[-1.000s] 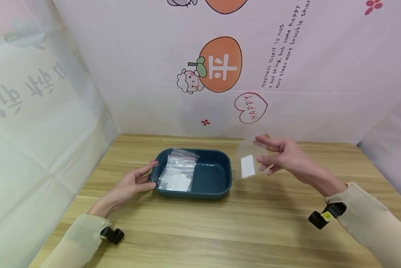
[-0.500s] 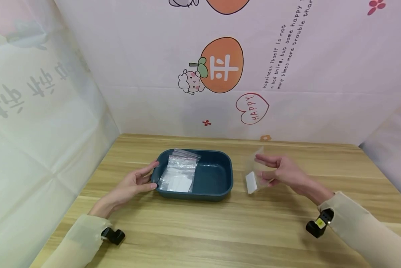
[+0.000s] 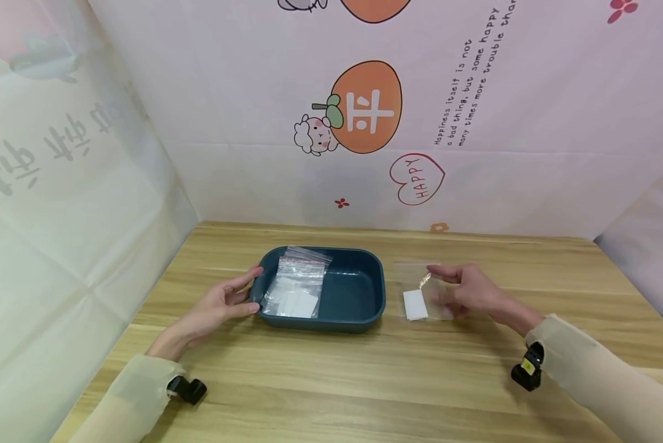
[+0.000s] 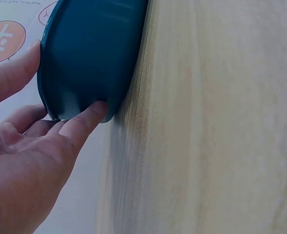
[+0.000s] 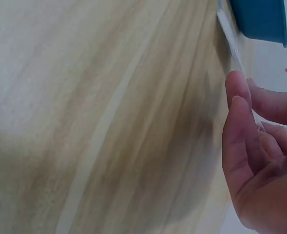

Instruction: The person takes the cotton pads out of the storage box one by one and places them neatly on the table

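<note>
My left hand [image 3: 221,300] holds the left end of a dark blue plastic box [image 3: 347,289], its thumb and fingers spread across that end. Several clear zip bags [image 3: 301,274] lie heaped in the left part of the box. Just right of the box is another clear zip bag [image 3: 408,277] with a folded white piece [image 3: 415,305] inside, low over the table or on it. My right hand [image 3: 472,292] pinches this bag near its right edge. The right wrist view shows thumb and fingertips [image 5: 239,90] together on its thin edge.
The wood-grain table [image 3: 331,375] bears everything here. A printed white cloth [image 3: 254,178] hangs behind it, and a pale cloth [image 3: 77,258] hangs at the left. A black wrist camera [image 3: 186,389] sits at the left cuff, another [image 3: 528,368] at the right.
My right hand has lowered the zip bag, which was held up beside the box and now appears flat near the tabletop. My left hand and the box have not moved.
</note>
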Motion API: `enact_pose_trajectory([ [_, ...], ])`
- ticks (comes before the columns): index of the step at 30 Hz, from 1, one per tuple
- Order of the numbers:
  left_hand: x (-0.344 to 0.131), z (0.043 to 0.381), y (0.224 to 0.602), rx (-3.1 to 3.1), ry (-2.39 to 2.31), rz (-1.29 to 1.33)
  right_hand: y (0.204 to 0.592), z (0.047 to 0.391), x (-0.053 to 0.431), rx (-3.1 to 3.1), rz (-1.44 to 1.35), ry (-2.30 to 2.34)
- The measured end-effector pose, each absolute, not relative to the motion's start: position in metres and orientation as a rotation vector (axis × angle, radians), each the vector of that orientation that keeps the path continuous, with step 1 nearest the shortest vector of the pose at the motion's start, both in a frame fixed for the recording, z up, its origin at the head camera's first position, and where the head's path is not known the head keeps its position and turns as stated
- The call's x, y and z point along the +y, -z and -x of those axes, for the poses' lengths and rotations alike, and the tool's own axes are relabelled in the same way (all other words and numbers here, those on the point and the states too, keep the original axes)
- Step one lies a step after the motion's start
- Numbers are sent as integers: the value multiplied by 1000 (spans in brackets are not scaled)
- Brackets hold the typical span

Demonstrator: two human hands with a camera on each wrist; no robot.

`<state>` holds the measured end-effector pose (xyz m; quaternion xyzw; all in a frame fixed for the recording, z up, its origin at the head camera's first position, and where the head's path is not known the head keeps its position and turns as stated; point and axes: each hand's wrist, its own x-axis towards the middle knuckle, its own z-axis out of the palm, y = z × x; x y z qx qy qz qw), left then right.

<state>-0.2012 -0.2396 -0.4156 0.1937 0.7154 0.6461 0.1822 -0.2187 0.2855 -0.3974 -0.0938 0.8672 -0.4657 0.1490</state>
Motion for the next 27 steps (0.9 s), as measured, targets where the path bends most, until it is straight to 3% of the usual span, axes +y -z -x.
enact_pose_trajectory([
  [27,-238,201,415,2025,-1826,-580,409,216,285,2758,380,1002],
])
